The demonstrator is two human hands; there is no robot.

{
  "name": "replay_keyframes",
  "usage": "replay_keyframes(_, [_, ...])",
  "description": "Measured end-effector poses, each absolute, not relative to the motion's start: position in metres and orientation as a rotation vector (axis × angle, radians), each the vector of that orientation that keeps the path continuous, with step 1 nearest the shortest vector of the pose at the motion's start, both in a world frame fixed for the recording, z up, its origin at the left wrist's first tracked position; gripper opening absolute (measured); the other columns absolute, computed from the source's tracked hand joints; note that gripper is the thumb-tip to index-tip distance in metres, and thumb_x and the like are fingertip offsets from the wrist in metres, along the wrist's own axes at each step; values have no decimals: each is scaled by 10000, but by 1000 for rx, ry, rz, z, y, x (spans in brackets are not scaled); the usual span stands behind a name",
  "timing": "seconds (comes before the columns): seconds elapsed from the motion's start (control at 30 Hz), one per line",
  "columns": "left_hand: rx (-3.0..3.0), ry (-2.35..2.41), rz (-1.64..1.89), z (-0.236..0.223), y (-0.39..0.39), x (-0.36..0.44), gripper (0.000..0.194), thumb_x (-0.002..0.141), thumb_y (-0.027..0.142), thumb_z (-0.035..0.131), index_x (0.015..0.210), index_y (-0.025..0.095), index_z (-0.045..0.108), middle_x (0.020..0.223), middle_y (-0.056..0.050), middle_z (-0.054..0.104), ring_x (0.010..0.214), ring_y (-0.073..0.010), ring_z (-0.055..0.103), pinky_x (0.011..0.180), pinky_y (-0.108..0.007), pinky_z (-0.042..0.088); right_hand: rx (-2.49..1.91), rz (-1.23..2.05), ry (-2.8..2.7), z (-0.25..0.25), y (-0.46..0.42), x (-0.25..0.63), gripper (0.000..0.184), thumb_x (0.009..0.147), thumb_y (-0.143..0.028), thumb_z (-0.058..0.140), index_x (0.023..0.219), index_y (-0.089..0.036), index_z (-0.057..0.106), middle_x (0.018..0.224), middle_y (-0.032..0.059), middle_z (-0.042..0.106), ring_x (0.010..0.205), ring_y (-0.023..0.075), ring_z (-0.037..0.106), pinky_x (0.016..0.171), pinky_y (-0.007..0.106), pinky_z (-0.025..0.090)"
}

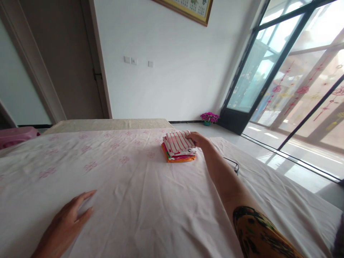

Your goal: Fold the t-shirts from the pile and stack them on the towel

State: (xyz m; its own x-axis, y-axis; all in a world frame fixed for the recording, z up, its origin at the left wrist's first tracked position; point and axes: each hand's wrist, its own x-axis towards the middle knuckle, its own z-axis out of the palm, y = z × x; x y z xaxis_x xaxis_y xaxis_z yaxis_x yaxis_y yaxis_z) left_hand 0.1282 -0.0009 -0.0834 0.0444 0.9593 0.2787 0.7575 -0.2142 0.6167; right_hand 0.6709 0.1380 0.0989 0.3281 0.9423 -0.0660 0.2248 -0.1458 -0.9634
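Observation:
A stack of folded cloths lies on the pale pink flowered bed sheet (pixel 150 200). On top is a white folded cloth (pixel 177 141) with red stripes, and an orange folded cloth (pixel 181 159) shows at the bottom. Green and magenta edges peek out between them. My right hand (pixel 199 139) reaches far forward and grips the striped cloth at its right edge; some fingertips are hidden. At the lower left, my left hand (pixel 68 220) holds nothing, its thumb and fingers apart just over the sheet.
Eyeglasses (pixel 235 166) lie on the sheet right of my forearm. A beige-covered surface (pixel 113 124) adjoins the far edge. A pink plastic stool (pixel 18 135) stands at left. Purple flowers in a pot (pixel 209 117) sit on the floor near the glass door (pixel 252 64).

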Motion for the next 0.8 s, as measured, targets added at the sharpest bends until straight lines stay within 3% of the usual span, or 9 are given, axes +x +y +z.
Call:
replay_keyframes(0.23, [2105, 1725, 938, -84, -1, 127, 444, 818, 483, 512, 1214, 299, 593, 1271, -20, 677, 1210, -252, 620, 1078, -406, 482, -1683, 992, -1149, 94, 138, 677, 64, 762, -146, 678, 817, -122, 656, 645, 73, 692, 596, 215, 683, 609, 336, 574])
replay_keyframes(0.5, [2168, 1712, 917, -83, 0, 129, 448, 809, 476, 512, 1205, 289, 605, 1261, -36, 676, 1211, -250, 613, 1099, -381, 456, -1917, 638, -1297, 88, 140, 676, 182, 838, -293, 668, 871, -115, 650, 702, 70, 681, 646, 187, 644, 605, 261, 501])
replay_keyframes(0.67, [2199, 1707, 902, -86, 1, 129, 443, 811, 464, 516, 1204, 283, 612, 1268, -34, 672, 1211, -247, 612, 1102, -375, 452, -2086, 311, -1366, 88, 142, 671, 304, 840, -335, 670, 1050, -118, 640, 975, 140, 695, 941, 261, 643, 806, 320, 484])
replay_keyframes(0.8, [2233, 1705, 913, -87, 1, 129, 443, 824, 443, 513, 1225, 280, 606, 1270, -41, 675, 1209, -243, 614, 1081, -368, 471, -2184, 85, -1390, 89, 135, 660, 424, 906, -360, 581, 1259, -127, 564, 1326, 222, 553, 1254, 335, 492, 1037, 460, 362])
